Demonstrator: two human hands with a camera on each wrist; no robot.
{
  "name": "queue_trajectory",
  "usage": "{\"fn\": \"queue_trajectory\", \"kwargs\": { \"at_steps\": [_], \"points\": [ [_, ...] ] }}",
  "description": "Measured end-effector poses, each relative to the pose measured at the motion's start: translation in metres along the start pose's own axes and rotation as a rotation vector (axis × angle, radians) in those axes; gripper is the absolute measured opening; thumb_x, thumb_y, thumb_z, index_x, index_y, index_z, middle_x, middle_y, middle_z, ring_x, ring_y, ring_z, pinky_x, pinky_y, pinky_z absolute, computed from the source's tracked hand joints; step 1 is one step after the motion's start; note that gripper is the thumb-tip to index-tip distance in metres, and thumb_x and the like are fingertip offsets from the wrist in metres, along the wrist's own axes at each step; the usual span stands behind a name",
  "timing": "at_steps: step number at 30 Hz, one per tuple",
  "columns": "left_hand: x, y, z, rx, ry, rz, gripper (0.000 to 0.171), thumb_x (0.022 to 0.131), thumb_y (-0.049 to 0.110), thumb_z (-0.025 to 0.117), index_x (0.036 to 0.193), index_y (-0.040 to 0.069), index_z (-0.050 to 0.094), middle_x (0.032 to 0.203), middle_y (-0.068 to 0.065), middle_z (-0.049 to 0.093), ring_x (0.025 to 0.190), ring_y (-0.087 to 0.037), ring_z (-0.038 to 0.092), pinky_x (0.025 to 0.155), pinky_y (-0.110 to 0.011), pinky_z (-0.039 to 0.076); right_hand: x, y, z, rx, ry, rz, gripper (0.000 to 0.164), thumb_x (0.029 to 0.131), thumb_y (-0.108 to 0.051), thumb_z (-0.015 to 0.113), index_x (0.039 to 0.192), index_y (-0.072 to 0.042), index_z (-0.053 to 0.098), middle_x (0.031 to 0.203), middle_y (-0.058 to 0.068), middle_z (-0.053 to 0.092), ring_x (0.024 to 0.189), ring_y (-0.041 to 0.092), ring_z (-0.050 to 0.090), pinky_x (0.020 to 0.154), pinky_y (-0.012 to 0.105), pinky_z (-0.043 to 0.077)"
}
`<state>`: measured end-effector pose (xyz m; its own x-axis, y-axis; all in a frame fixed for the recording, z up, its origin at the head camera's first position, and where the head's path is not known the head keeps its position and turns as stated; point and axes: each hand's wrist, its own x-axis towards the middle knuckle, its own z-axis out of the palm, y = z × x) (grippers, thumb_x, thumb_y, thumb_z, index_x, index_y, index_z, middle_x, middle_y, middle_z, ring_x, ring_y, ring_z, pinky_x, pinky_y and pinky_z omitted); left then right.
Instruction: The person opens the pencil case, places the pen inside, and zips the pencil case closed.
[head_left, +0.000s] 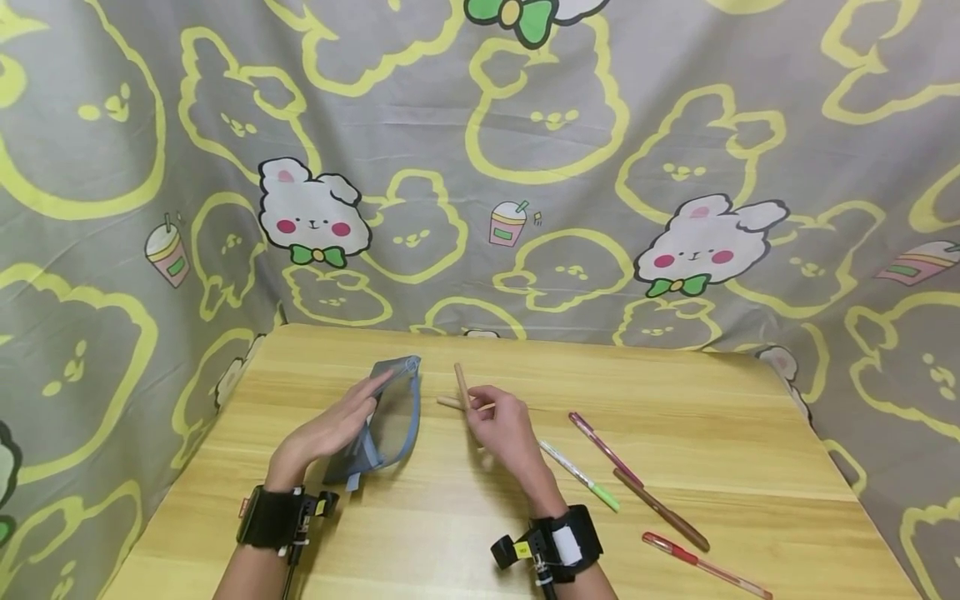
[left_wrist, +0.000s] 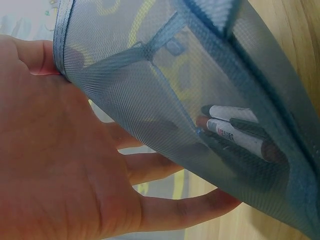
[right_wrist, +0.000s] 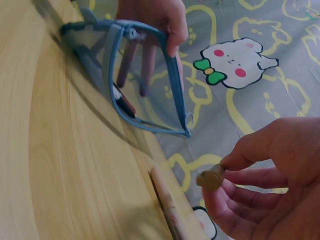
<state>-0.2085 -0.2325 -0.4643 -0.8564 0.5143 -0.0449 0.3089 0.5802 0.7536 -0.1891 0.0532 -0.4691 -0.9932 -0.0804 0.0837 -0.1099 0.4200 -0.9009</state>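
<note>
My left hand [head_left: 337, 425] holds a blue-grey mesh pouch [head_left: 405, 429] upright, thumb at the zip rim and fingers stretched along the outside. The pouch gapes toward the right. Through its mesh, a couple of white-labelled markers [left_wrist: 237, 137] show inside in the left wrist view. Right of the pouch, my right hand [head_left: 498, 421] pinches a tan pen [head_left: 461, 385] between thumb and fingers; its round end [right_wrist: 210, 179] faces the right wrist camera. Another tan pen [head_left: 448, 402] lies on the table, partly hidden behind that hand in the head view.
To the right on the wooden table [head_left: 757, 433] lie a green-capped white pen [head_left: 577, 475], a purple pen [head_left: 603, 447], a brown pen [head_left: 660, 508] and a red-capped pen [head_left: 705, 565]. A patterned grey curtain [head_left: 435, 125] hangs behind and at the sides.
</note>
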Motion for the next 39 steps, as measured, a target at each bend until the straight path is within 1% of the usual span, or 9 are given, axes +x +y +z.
{"fn": "queue_trajectory", "kwargs": {
  "at_steps": [4,10,13,20,22,25,30,36,39],
  "points": [
    [0.001,0.001,0.000,-0.003,0.001,-0.009,0.055,0.111,0.020,0.019,0.164,0.002,0.015,0.166,-0.030,0.012,0.152,-0.052,0.008,0.116,-0.073,0.011,0.003,-0.004,0.011,0.021,-0.063,0.043,0.032,0.092,0.002,0.068,0.124,0.005,0.068,0.100,0.010,0.069,0.087,0.021,0.072,0.069,0.025,0.060],
    [-0.001,-0.001,0.000,-0.003,0.012,-0.003,0.055,0.112,0.018,0.020,0.164,0.002,0.015,0.166,-0.029,0.013,0.152,-0.051,0.010,0.117,-0.071,0.012,0.004,-0.011,0.033,0.063,-0.129,0.079,0.033,0.092,0.000,0.069,0.125,0.005,0.068,0.100,0.008,0.069,0.086,0.020,0.072,0.067,0.027,0.060],
    [-0.003,-0.001,0.000,-0.006,0.014,-0.008,0.055,0.112,0.018,0.020,0.164,0.003,0.015,0.166,-0.029,0.013,0.152,-0.051,0.010,0.117,-0.071,0.012,0.005,-0.015,0.043,0.074,-0.139,0.092,0.035,0.091,-0.001,0.069,0.126,0.005,0.068,0.098,0.006,0.069,0.080,0.017,0.071,0.063,0.027,0.059],
    [-0.003,0.001,-0.001,-0.013,0.010,-0.027,0.055,0.112,0.020,0.019,0.164,0.004,0.014,0.166,-0.030,0.012,0.152,-0.051,0.009,0.117,-0.072,0.013,0.013,-0.025,0.060,0.061,-0.114,0.094,0.032,0.089,-0.001,0.070,0.121,0.004,0.072,0.091,0.007,0.070,0.068,0.013,0.068,0.057,0.024,0.055],
    [-0.003,0.002,-0.001,-0.018,0.006,-0.031,0.056,0.112,0.021,0.019,0.165,0.004,0.014,0.166,-0.030,0.011,0.152,-0.051,0.009,0.116,-0.072,0.013,0.016,-0.027,0.064,0.068,-0.125,0.103,0.032,0.090,0.000,0.070,0.121,0.004,0.072,0.090,0.007,0.070,0.068,0.011,0.067,0.058,0.024,0.055],
    [-0.003,0.001,0.000,-0.029,0.000,-0.037,0.056,0.112,0.022,0.018,0.165,0.005,0.012,0.167,-0.030,0.010,0.152,-0.051,0.009,0.115,-0.073,0.013,0.018,-0.029,0.071,0.140,-0.173,0.115,0.031,0.092,0.001,0.067,0.123,0.006,0.070,0.096,0.009,0.072,0.073,0.015,0.071,0.062,0.026,0.059],
    [-0.002,0.001,-0.001,-0.038,0.001,-0.023,0.056,0.111,0.018,0.018,0.164,0.003,0.011,0.166,-0.031,0.009,0.151,-0.053,0.010,0.116,-0.073,0.012,0.019,-0.030,0.076,0.193,-0.230,0.064,0.030,0.092,0.003,0.066,0.122,0.006,0.070,0.110,0.015,0.074,0.092,0.018,0.072,0.077,0.028,0.060],
    [-0.001,0.000,-0.002,-0.035,0.005,-0.015,0.055,0.111,0.017,0.018,0.164,0.003,0.013,0.166,-0.030,0.010,0.151,-0.052,0.009,0.116,-0.073,0.012,0.018,-0.034,0.071,0.104,-0.198,0.024,0.031,0.089,0.006,0.063,0.118,-0.001,0.074,0.111,0.011,0.074,0.096,0.019,0.069,0.083,0.029,0.057],
    [-0.002,0.000,-0.002,-0.033,0.002,-0.019,0.055,0.112,0.018,0.018,0.164,0.003,0.013,0.166,-0.030,0.011,0.152,-0.052,0.009,0.116,-0.073,0.012,0.016,-0.035,0.065,0.032,-0.166,-0.039,0.029,0.091,0.006,0.063,0.115,-0.003,0.075,0.109,0.008,0.075,0.096,0.020,0.069,0.082,0.030,0.057]
  ]
}}
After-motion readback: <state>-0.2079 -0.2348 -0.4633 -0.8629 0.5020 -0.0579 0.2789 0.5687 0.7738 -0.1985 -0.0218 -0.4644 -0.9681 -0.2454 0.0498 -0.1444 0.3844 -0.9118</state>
